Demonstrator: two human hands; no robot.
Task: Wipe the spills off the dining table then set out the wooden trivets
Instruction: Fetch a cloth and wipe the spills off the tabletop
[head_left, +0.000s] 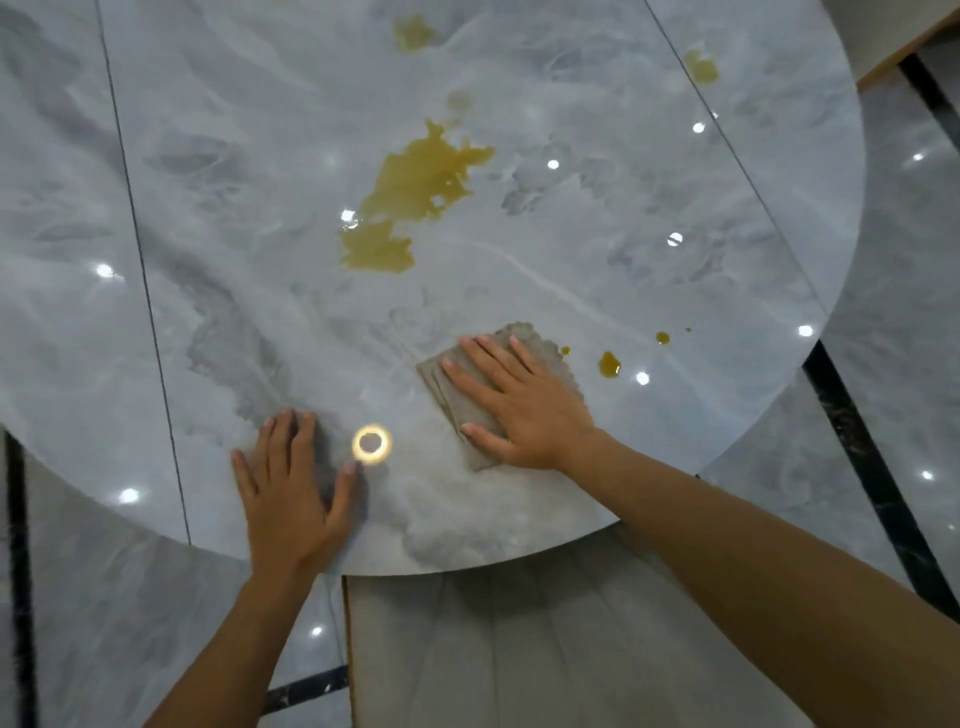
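Head camera looks straight down on two bare hands at the near edge of the table. Right hand (511, 402) lies flat, fingers spread, pressing down on one folded grey-beige cloth (550, 364); it grips nothing, the palm simply covers most of the cloth, whose scalloped far edge shows beyond the fingertips. Left hand (293, 493) also lies open and flat, palm on the bare tabletop just beside the rim, holding nothing, well apart from the cloth.

Just right of the cloth sit three small yellow-brown drops: a tiny one (565, 351) touching or almost touching the cloth's edge, a larger drop (609, 364) near it, and a small one (662, 338) further right. Beyond the right hand, toward the middle of the table, lies the big spill (421, 179) with a second patch (376, 252) just below it. Further off are two more patches, one at the far edge of the view (413, 32) and one to the right (701, 66), plus a faint smear (458, 100) between them.

All of this rests on one round, glossy grey marble dining table (208, 208). No wooden trivets can be seen
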